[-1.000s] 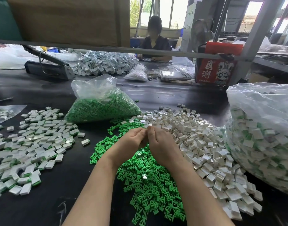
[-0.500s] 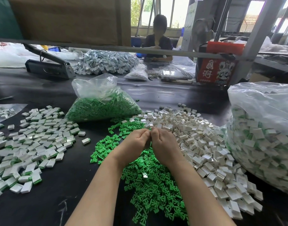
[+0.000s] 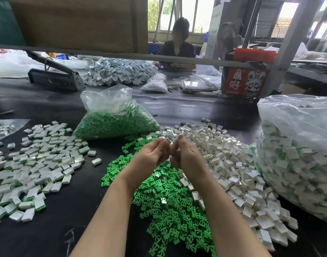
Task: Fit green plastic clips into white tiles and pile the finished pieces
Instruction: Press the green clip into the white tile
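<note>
Green clips (image 3: 170, 206) lie loose on the black table (image 3: 70, 216) under my wrists, white tiles (image 3: 231, 164) heaped just to their right. My left hand (image 3: 151, 154) and right hand (image 3: 188, 154) are raised above the clips, fingertips nearly touching, fingers curled; blurred there, so I cannot tell what, if anything, they pinch. Finished pieces (image 3: 36, 160) are spread out on the left. Bag of clips (image 3: 114, 117) behind, big bag of finished pieces (image 3: 297, 156) far right.
</note>
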Available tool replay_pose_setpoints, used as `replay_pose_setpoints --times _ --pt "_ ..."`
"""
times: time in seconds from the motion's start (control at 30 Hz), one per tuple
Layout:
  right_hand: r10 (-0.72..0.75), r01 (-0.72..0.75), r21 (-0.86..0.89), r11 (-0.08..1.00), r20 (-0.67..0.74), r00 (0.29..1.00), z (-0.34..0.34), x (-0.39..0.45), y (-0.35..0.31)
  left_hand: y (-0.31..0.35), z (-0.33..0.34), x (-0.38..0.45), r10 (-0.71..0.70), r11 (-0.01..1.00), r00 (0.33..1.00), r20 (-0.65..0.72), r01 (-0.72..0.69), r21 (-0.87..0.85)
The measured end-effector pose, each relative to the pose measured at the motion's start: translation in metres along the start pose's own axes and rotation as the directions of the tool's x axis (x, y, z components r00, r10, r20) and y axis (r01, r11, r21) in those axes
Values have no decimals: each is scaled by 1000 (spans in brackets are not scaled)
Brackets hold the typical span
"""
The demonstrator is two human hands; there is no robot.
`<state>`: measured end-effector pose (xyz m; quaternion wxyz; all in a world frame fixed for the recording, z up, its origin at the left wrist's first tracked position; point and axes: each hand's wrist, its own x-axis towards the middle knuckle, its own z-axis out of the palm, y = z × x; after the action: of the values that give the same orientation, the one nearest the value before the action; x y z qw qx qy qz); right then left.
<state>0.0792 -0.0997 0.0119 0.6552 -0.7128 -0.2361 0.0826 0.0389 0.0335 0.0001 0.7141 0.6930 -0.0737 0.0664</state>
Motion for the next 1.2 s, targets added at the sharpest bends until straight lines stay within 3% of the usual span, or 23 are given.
replay_pose_setpoints --times 0.17,0.43,0.7,0.97,1.2 --pt "130 -134 181 974 33 991 -1 -1 -1 1 -2 -2 93 992 994 -49 -88 96" --pt "157 -242 331 912 264 952 2 0 0 9 8 -2 58 996 997 -54 -54 65" --pt "113 -191 386 903 216 970 3 0 1 13 15 4 105 994 966 -237 -100 34" --pt "95 -130 298 946 127 987 6 0 2 16 28 11 -1 998 929 -369 -22 -56" --pt "110 -128 261 957 82 991 4 -3 -1 17 33 14 -125 982 918 -376 62 -176"
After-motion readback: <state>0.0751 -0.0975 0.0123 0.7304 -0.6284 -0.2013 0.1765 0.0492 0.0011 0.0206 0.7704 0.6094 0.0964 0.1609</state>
